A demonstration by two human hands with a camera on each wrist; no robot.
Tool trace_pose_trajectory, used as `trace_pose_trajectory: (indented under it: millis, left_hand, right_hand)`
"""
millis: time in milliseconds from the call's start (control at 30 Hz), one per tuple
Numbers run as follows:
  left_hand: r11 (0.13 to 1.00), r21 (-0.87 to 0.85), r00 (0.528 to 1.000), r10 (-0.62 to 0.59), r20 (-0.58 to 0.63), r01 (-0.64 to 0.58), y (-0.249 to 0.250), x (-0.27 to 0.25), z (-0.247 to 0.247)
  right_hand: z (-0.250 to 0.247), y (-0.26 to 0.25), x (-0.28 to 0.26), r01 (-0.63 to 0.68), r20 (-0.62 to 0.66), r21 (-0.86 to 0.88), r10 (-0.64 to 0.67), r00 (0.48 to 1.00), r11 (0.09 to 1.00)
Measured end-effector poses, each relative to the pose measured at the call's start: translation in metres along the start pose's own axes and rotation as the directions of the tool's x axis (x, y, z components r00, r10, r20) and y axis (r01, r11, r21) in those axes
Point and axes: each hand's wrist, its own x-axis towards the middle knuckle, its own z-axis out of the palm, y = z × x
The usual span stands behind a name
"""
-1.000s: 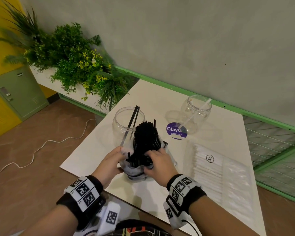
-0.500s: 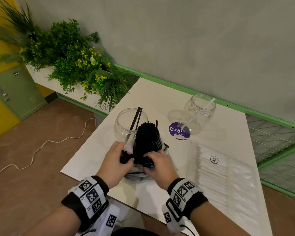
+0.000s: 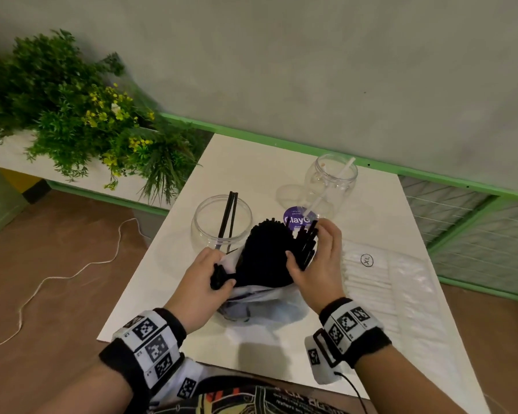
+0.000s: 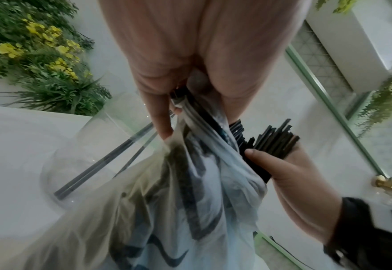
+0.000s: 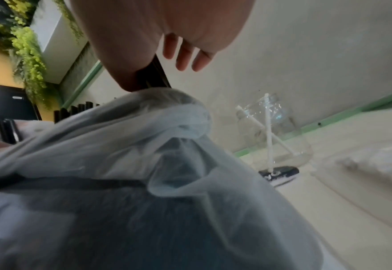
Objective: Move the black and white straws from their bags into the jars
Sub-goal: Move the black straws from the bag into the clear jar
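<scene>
A thick bundle of black straws (image 3: 263, 255) stands in a crumpled clear bag (image 3: 260, 303) at the table's near middle. My left hand (image 3: 219, 273) pinches the bag's edge with a few black straws against it (image 4: 178, 95). My right hand (image 3: 308, 249) grips a small bunch of black straws (image 4: 273, 144) split off the bundle's right side. Behind the left hand stands a clear jar (image 3: 222, 222) holding two black straws (image 4: 102, 162). A second clear jar (image 3: 331, 180), farther right, holds white straws (image 5: 268, 131). A bag of white straws (image 3: 386, 282) lies flat on the right.
A purple round label (image 3: 295, 216) lies between the jars, a clear lid (image 3: 287, 194) behind it. The white table (image 3: 251, 162) ends close to me and at the left. Green plants (image 3: 81, 115) fill a planter at the far left. A white cable (image 3: 72, 273) runs across the floor.
My right hand has moved up and to the right, drawing a small bunch of straws away from the bundle. My left hand has closed on the bag's left edge.
</scene>
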Motion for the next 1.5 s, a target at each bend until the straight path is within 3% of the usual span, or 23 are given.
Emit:
trace_pose_trajectory:
  millis: [133, 267, 467, 633, 700, 767, 867, 1000, 1167, 1333, 1500]
  left_hand:
    - [0.997, -0.039, 0.997, 0.062, 0.046, -0.060, -0.006, 0.005, -0.003]
    - [0.996, -0.055, 0.994, 0.080, 0.079, -0.076, -0.009, 0.011, -0.005]
    - [0.994, -0.080, 0.990, 0.088, 0.114, -0.079, -0.012, 0.013, -0.006]
    - [0.992, -0.087, 0.987, 0.097, 0.125, -0.086, -0.013, 0.011, -0.007]
    - [0.992, -0.086, 0.986, 0.104, 0.128, -0.093, -0.014, 0.011, -0.007]
    - [0.991, -0.088, 0.985, 0.113, 0.130, -0.102, -0.016, 0.010, -0.009]
    - [0.989, -0.098, 0.985, 0.120, 0.123, -0.108, -0.018, 0.010, -0.009]
    - [0.989, -0.097, 0.987, 0.119, 0.109, -0.109, -0.022, 0.010, -0.008]
    - [0.991, -0.091, 0.988, 0.107, 0.109, -0.097, -0.021, 0.011, -0.009]
    - [0.990, -0.075, 0.984, 0.126, 0.125, -0.117, -0.019, 0.012, -0.008]
    - [0.994, -0.092, 0.991, 0.070, 0.115, -0.060, -0.024, 0.014, -0.009]
  right_hand:
    - [-0.003, -0.001, 0.014, 0.243, 0.115, -0.128, -0.229, 0.967, 0.962]
    - [-0.001, 0.007, 0.014, 0.279, 0.266, -0.151, -0.233, 0.935, 0.948]
    - [0.000, -0.009, 0.008, 0.122, 0.225, -0.094, -0.098, 0.969, 0.988]
    - [0.011, -0.024, 0.021, -0.036, 0.361, 0.017, 0.028, 0.932, 0.999]
    - [0.013, -0.024, 0.026, -0.225, 0.406, 0.098, 0.167, 0.899, 0.969]
    - [0.011, -0.020, 0.031, -0.387, 0.510, 0.147, 0.266, 0.818, 0.910]
    - [0.007, -0.015, 0.028, -0.369, 0.643, 0.134, 0.202, 0.739, 0.920]
    - [0.004, -0.021, 0.021, -0.350, 0.692, 0.171, 0.140, 0.708, 0.921]
    - [0.001, -0.028, 0.007, -0.295, 0.698, 0.196, 0.078, 0.711, 0.935]
    - [0.020, -0.029, -0.007, -0.237, 0.466, 0.162, 0.138, 0.874, 0.958]
    - [0.026, -0.026, -0.007, -0.277, 0.275, 0.215, 0.214, 0.937, 0.937]
